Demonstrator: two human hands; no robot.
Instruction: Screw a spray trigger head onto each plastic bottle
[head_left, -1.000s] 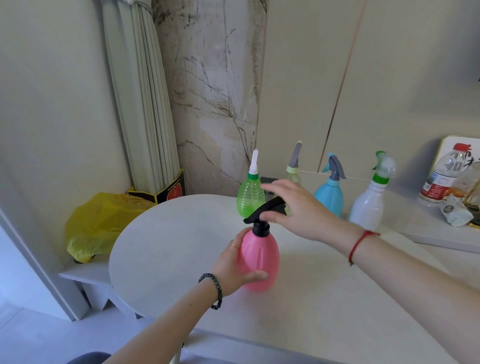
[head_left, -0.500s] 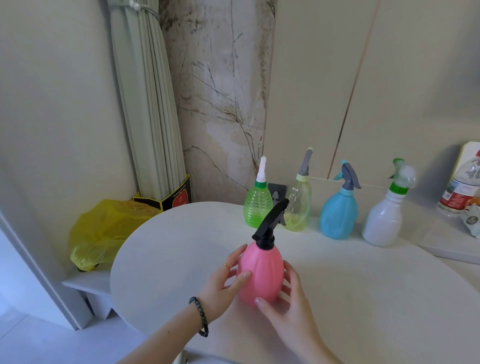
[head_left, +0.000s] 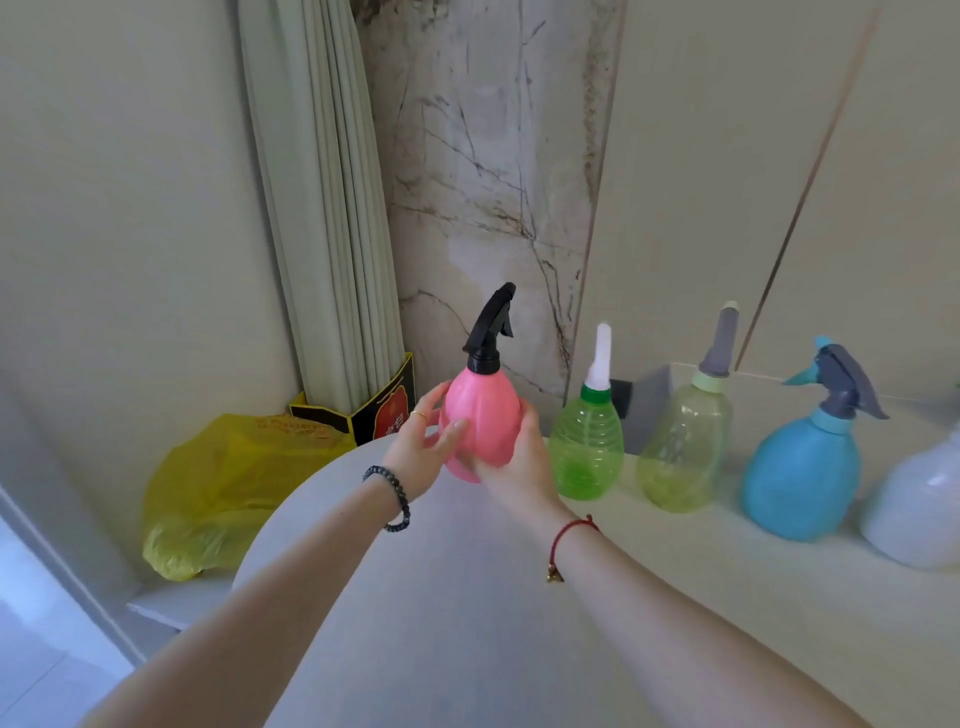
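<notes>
A pink bottle with a black trigger head on its neck is held upright at the far left end of the row, at the back of the round white table. My left hand cups its left side and my right hand grips its lower right side. To its right stand a green bottle with a white head, a pale yellow-green bottle with a grey head, a blue bottle with a grey trigger and a white bottle, cut off by the frame edge.
A yellow plastic bag lies on a low ledge left of the table, beside a black-and-yellow carton and a bundled curtain. A marble wall panel stands right behind the bottles.
Both hands have carried the pink bottle from the table's middle away toward the back, to the left end of the row. A second ago my right hand was on the black trigger head.
</notes>
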